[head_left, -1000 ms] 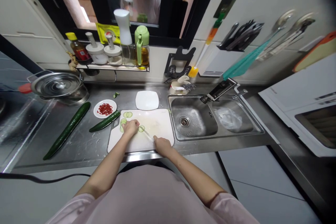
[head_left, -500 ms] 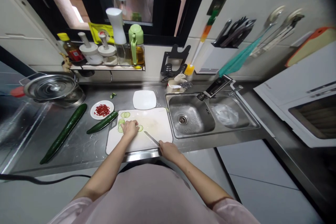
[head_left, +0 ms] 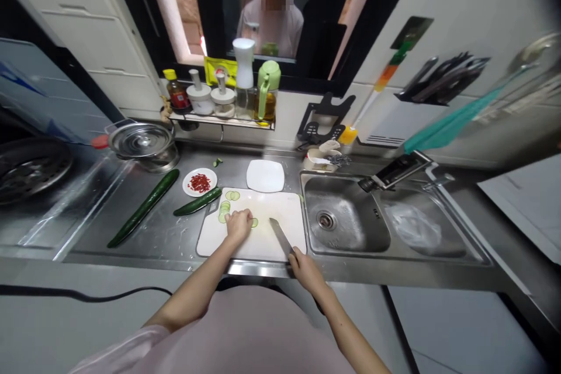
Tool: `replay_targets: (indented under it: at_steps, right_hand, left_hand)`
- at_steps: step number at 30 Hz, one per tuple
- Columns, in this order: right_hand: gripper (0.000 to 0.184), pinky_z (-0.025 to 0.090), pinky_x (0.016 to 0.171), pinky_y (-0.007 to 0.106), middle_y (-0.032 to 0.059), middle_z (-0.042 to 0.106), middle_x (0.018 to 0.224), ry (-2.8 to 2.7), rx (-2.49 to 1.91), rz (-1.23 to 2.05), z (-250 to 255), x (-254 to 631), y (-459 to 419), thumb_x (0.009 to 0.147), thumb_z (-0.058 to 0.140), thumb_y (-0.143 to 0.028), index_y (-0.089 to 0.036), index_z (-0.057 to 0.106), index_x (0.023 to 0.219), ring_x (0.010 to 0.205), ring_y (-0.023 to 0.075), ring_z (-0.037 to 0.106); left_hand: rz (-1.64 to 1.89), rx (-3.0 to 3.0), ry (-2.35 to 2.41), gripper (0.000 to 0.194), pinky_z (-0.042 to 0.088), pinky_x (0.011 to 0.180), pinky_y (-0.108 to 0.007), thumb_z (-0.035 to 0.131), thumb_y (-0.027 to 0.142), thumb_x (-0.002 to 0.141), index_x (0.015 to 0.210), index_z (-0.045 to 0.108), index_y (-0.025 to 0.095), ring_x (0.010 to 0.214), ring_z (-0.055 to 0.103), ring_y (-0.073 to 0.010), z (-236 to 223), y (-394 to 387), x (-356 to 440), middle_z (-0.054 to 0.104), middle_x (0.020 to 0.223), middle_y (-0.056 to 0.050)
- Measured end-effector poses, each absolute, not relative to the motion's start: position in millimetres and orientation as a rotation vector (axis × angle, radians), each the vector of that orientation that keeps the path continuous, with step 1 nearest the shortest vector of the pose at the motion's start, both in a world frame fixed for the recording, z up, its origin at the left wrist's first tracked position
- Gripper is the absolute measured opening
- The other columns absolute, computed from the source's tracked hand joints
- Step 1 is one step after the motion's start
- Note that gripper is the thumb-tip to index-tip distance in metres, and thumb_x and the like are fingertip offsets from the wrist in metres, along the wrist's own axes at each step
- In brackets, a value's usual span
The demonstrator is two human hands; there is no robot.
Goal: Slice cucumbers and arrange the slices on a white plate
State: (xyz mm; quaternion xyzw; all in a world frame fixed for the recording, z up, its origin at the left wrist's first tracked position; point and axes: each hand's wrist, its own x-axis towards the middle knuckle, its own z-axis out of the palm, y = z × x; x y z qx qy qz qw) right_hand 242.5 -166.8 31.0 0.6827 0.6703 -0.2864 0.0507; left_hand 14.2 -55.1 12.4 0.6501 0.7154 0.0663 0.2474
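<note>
So far, some slices point(head_left: 225, 207) lie cut on the board point(head_left: 258, 244). The short cucumber point(head_left: 197, 202) and the long cucumber point(head_left: 144, 208) lie left of it and look unsliced, so plenty seems left. My right hand point(head_left: 302, 269) is wrapped round the knife point(head_left: 280, 235). My left hand point(head_left: 239, 225) is bent, right beside one slice point(head_left: 255, 222); I can't tell if it's pinching anything.

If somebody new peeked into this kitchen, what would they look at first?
Probably the knife in the right hand, its blade over the white cutting board, with the left hand beside pale green slices on the board's left side. Next might be the bright red pieces on a small round plate beyond the board's left corner, or the long dark green cucumber left of that plate.
</note>
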Motion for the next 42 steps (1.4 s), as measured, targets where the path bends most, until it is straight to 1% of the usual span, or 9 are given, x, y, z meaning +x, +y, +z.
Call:
replay_targets:
  at_steps: [6, 11, 19, 24, 29, 32, 35, 37, 42]
  right_hand:
    - [0.034, 0.034, 0.069, 0.024, 0.0097, 0.071, 0.094, 2.058, 2.061, -0.835, 27, 239, -151, 0.097, 0.03, -0.033, -0.018, 0.054, 0.116, 0.088, 0.0206, 0.064]
    - [0.039, 0.036, 0.072, 0.026, 0.0118, 0.071, 0.101, 2.082, 2.027, -0.821, 19, 235, -142, 0.097, 0.029, -0.035, -0.018, 0.053, 0.124, 0.095, 0.0227, 0.065]
    - [0.041, 0.038, 0.074, 0.025, 0.01, 0.071, 0.101, 2.136, 1.965, -0.837, 24, 226, -130, 0.097, 0.026, -0.035, -0.019, 0.054, 0.122, 0.096, 0.0211, 0.065]
    - [0.04, 0.039, 0.078, 0.023, 0.0094, 0.07, 0.108, 2.136, 1.973, -0.838, 24, 224, -125, 0.097, 0.029, -0.035, -0.02, 0.052, 0.126, 0.102, 0.02, 0.064]
    - [0.041, 0.041, 0.078, 0.025, 0.0102, 0.071, 0.106, 2.131, 1.954, -0.786, 22, 226, -123, 0.098, 0.026, -0.034, -0.019, 0.052, 0.127, 0.101, 0.0215, 0.065]
    - [0.041, 0.042, 0.081, 0.025, 0.0104, 0.07, 0.11, 2.109, 1.963, -0.77, 20, 227, -122, 0.097, 0.028, -0.032, -0.02, 0.051, 0.129, 0.104, 0.0215, 0.064]
    - [0.04, 0.042, 0.08, 0.025, 0.0091, 0.071, 0.107, 2.116, 1.961, -0.798, 20, 227, -120, 0.097, 0.027, -0.032, -0.021, 0.053, 0.125, 0.102, 0.0213, 0.064]
    - [0.04, 0.042, 0.079, 0.025, 0.0084, 0.071, 0.106, 2.113, 1.97, -0.816, 21, 227, -120, 0.097, 0.026, -0.032, -0.021, 0.053, 0.124, 0.101, 0.0211, 0.065]
    - [0.042, 0.042, 0.078, 0.024, 0.0105, 0.07, 0.108, 2.111, 2.013, -0.832, 21, 228, -123, 0.097, 0.027, -0.033, -0.019, 0.052, 0.127, 0.103, 0.0217, 0.064]
  left_hand:
    - [0.38, 1.476, 1.957, 0.01, 0.029, 0.087, -0.034, 0.06, 0.031, 0.08, 0.084, 0.066, 0.024, 0.09, 0.062, -0.0179, 16, -72, -8, 0.072, 0.087, 0.001]
    - [0.454, 1.285, 2.067, 0.012, 0.03, 0.088, -0.034, 0.064, 0.036, 0.077, 0.082, 0.065, 0.024, 0.089, 0.064, -0.0181, 16, -79, -40, 0.072, 0.086, 0.002]
    - [0.503, 1.153, 2.19, 0.009, 0.03, 0.088, -0.034, 0.064, 0.03, 0.076, 0.084, 0.065, 0.026, 0.086, 0.064, -0.0165, 7, -74, -66, 0.072, 0.087, 0.004]
    - [0.456, 1.171, 2.209, 0.009, 0.03, 0.088, -0.034, 0.062, 0.028, 0.077, 0.086, 0.065, 0.027, 0.091, 0.063, -0.0177, 5, -69, -71, 0.073, 0.089, 0.003]
    - [0.377, 1.228, 2.219, 0.009, 0.031, 0.087, -0.035, 0.058, 0.027, 0.079, 0.085, 0.065, 0.026, 0.095, 0.062, -0.0197, 1, -68, -72, 0.072, 0.091, 0.001]
    - [0.348, 1.259, 2.254, 0.013, 0.031, 0.087, -0.036, 0.056, 0.024, 0.08, 0.09, 0.065, 0.028, 0.099, 0.06, -0.0208, -2, -68, -70, 0.071, 0.095, 0.001]
    - [0.348, 1.291, 2.278, 0.021, 0.032, 0.088, -0.036, 0.056, 0.023, 0.08, 0.098, 0.064, 0.029, 0.103, 0.058, -0.0218, -3, -65, -65, 0.069, 0.103, -0.001]
    - [0.368, 1.315, 2.272, 0.025, 0.032, 0.089, -0.037, 0.054, 0.024, 0.081, 0.103, 0.064, 0.03, 0.105, 0.057, -0.0228, -2, -59, -59, 0.067, 0.108, -0.002]
    - [0.375, 1.412, 2.268, 0.033, 0.033, 0.09, -0.04, 0.052, 0.027, 0.083, 0.114, 0.062, 0.03, 0.11, 0.053, -0.0256, 1, -32, -41, 0.063, 0.113, -0.007]
